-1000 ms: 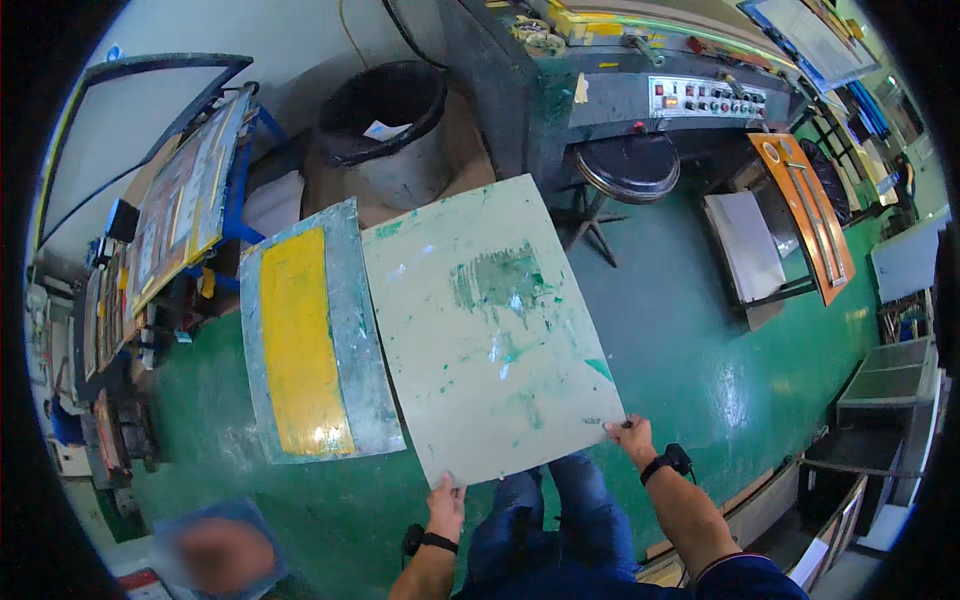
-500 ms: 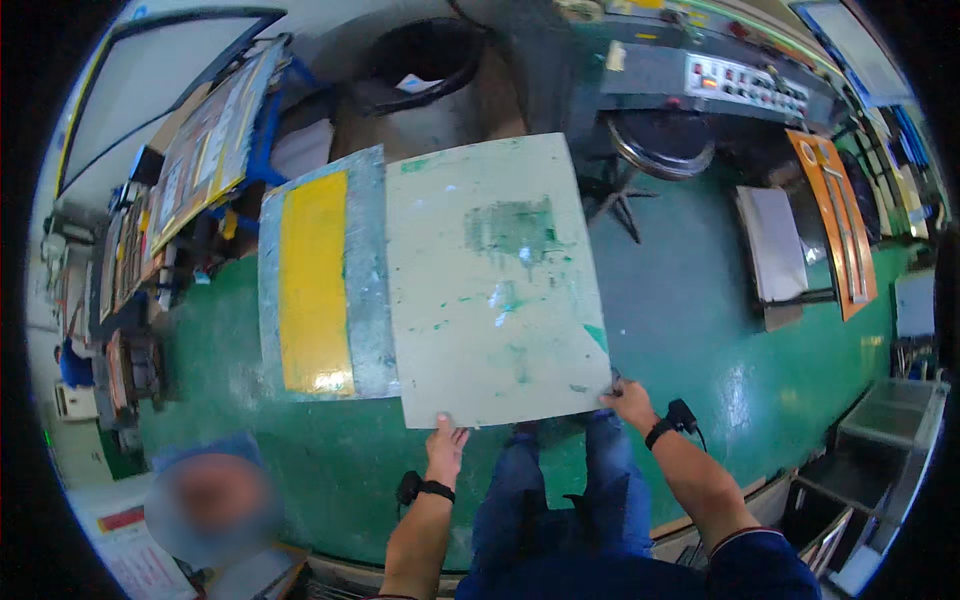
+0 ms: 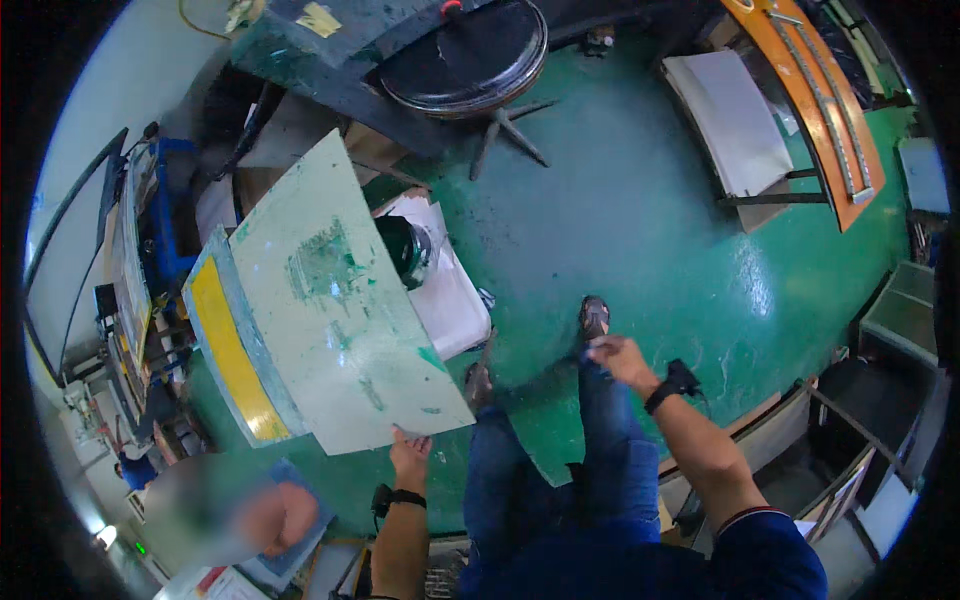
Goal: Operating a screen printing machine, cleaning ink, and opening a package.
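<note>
A large pale board (image 3: 335, 290) with green paint smears slants across the left half of the head view. My left hand (image 3: 410, 455) grips its near edge, thumb on top and fingers underneath. Partly covered by it on the left is a grey-blue sheet with a yellow band (image 3: 235, 350). My right hand (image 3: 622, 362) is off the board, over my right knee, its fingers pinched together. Anything between those fingers is too small to make out. Just past the board's right edge, a dark round container (image 3: 405, 250) sits on a white tray-like surface (image 3: 450, 305).
A round black stool (image 3: 470, 60) stands ahead on the green floor (image 3: 600, 200). To the right are a low table with white sheets (image 3: 728, 125) and an orange board (image 3: 820, 100). A metal-framed rack (image 3: 905, 310) is at the far right. Another person (image 3: 275, 515), blurred, is at lower left.
My right hand has left the board's near right corner. The view has turned right, so board and sheet appear further left. The dark container and white surface have come into sight.
</note>
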A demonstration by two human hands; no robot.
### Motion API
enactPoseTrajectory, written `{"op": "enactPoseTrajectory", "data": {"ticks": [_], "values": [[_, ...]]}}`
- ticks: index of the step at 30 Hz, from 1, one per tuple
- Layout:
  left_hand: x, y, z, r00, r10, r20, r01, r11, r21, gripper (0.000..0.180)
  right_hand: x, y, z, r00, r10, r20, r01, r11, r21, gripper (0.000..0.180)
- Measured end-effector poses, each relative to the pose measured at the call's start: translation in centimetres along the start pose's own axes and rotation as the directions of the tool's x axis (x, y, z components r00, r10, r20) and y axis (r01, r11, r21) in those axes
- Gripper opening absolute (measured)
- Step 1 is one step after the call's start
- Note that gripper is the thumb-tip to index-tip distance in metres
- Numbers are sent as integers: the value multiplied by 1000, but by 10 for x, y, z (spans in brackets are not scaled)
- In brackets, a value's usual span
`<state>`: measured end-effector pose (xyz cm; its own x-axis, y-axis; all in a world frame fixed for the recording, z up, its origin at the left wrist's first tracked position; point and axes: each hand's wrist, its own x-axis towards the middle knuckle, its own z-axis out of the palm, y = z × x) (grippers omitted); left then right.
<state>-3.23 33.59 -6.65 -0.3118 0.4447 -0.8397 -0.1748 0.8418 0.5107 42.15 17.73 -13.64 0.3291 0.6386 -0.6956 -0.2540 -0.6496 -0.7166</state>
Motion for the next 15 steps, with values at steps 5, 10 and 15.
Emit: {"op": "enactPoseTrajectory", "data": {"ticks": [5,10,15], "values": [[-11,-5,21,992,38,-120,-42,999,-32,74,34,-12,-130,958,231,-170,-221,972,74,16],[-5,-6,27,984,-17,-176,-6,991,-132,70,69,-71,-146,980,168,-103,-159,983,90,12],[-8,-17,43,974,209,-85,-196,970,142,51,116,-176,-118,998,-37,51,36,999,31,9]]}}
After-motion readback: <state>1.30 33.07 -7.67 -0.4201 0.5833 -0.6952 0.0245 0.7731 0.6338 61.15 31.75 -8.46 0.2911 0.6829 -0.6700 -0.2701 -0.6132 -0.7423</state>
